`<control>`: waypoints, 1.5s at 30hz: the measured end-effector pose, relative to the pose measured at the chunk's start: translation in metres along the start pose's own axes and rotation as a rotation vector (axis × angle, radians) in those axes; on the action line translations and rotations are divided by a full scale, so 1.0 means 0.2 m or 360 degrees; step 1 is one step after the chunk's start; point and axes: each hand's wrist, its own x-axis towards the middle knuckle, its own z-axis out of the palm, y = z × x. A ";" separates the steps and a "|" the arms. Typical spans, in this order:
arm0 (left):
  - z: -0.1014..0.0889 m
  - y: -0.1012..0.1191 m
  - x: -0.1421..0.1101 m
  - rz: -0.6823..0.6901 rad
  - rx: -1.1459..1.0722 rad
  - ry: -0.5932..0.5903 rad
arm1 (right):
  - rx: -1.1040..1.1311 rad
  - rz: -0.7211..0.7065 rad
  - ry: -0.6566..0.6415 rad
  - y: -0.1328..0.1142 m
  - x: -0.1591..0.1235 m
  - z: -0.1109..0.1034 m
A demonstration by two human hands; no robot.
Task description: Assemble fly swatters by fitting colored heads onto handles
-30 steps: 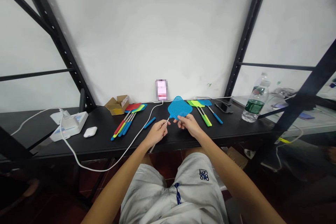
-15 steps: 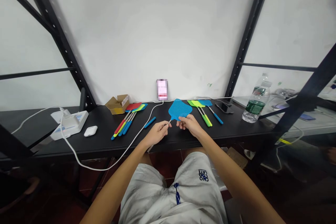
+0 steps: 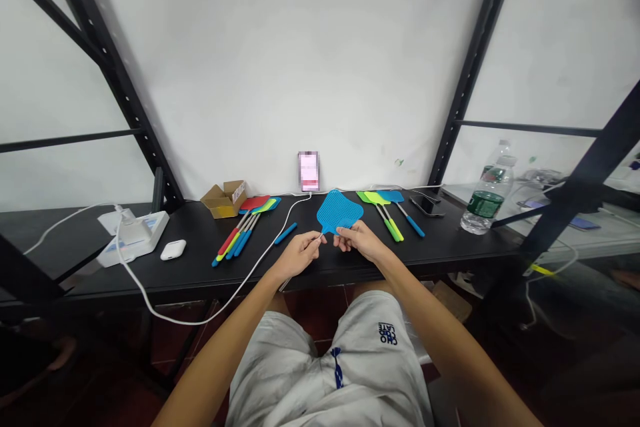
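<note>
A blue plastic fly swatter head (image 3: pixel 339 211) is held up just above the black desk (image 3: pixel 440 243), its mesh facing me. My left hand (image 3: pixel 300 255) is shut around the thin metal shaft (image 3: pixel 314 243) below the head. My right hand (image 3: pixel 357 241) pinches the lower edge of the blue head with its fingertips. The two hands are close together, a small gap between them. The lower end of the shaft is mostly hidden behind my left hand and wrist.
Fly swatters with red, green and blue heads lie in groups on either side. A loose blue handle (image 3: pixel 285 233) and a white cable (image 3: pixel 200 313) lie nearby. There are a cardboard box (image 3: pixel 223 199), an upright phone (image 3: pixel 309 171), a power strip (image 3: pixel 134 238), and a water bottle (image 3: pixel 487 193).
The blue swatter head has turned slightly and now shows a broader, flatter face, shifting a little to the left. My right hand has moved slightly lower on its edge.
</note>
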 end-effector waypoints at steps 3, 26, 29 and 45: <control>0.01 0.01 0.00 -0.0018 -0.0014 0.0018 | -0.0055 0.0067 0.0033 0.01 0.01 0.07; -0.18 -0.05 -0.03 0.0388 0.1777 0.0785 | 0.0224 0.0172 0.1119 0.02 0.05 -0.06; -0.20 -0.09 -0.02 0.0259 0.2001 0.0652 | 0.0250 0.0124 0.1231 0.01 0.06 -0.07; -0.20 -0.14 -0.02 0.0267 0.1643 0.0500 | 0.0230 -0.0049 0.1423 0.00 0.05 -0.04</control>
